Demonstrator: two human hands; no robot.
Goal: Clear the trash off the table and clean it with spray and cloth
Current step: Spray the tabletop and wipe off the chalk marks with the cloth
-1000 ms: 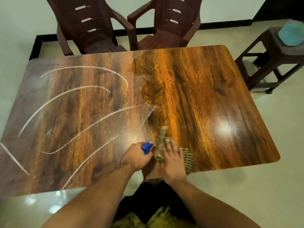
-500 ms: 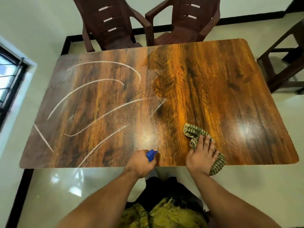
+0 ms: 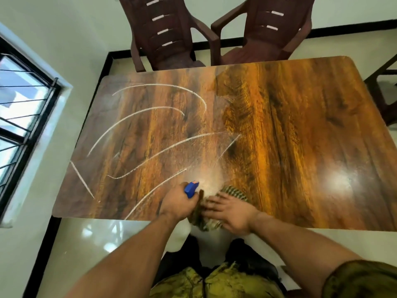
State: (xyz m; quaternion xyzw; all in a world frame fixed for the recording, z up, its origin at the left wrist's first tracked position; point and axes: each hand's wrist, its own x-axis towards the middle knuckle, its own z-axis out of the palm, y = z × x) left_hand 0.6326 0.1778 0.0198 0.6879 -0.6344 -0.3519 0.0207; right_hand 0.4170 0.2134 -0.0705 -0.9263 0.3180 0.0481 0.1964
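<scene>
Head view: wooden table (image 3: 290, 147) w/ no trash, white streaks (image 3: 150, 112) unwiped on L half (R half looks done), checked cloth (image 3: 234, 191) at near edge under flat right hand (image 3: 229, 209), left hand (image 3: 178, 203) gripping blue spray bottle (image 3: 191, 189).

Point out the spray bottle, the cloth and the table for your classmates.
spray bottle (image 3: 191, 189): head view, on its blue nozzle.
cloth (image 3: 235, 192): head view, on its striped far fold.
table (image 3: 300, 136): head view, on bare wood, right half.

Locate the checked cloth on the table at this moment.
In the head view, the cloth lies at the near edge of the table, under the right hand, just right of the spray bottle that the left hand grips.
</scene>
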